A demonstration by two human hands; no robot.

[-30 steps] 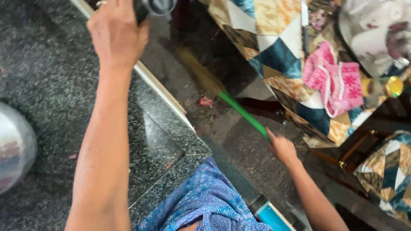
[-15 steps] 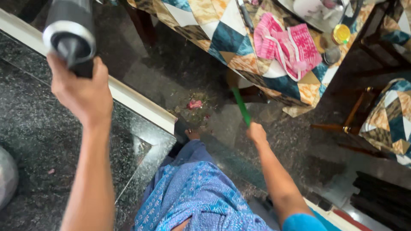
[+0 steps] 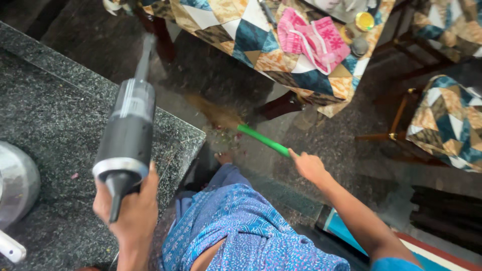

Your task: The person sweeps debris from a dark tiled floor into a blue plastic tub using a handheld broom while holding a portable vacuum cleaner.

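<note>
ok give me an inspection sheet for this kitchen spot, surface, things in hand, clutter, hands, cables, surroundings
surface: dark speckled stone counter, a few small crumbs on it; dark stone floor below.
job's things: handheld vacuum, black and grey, nozzle pointing away over the counter; broom with green handle, blurred bristles on the floor.
clutter: small scraps of debris on the floor by the bristles.
hands: left hand gripping the vacuum's handle; right hand closed on the broom's handle end.
cables: nothing seen.
surroundings: steel pot at the counter's left edge; table with patchwork cloth, pink cloth and small jars on it; chair with patchwork cushion.
</note>
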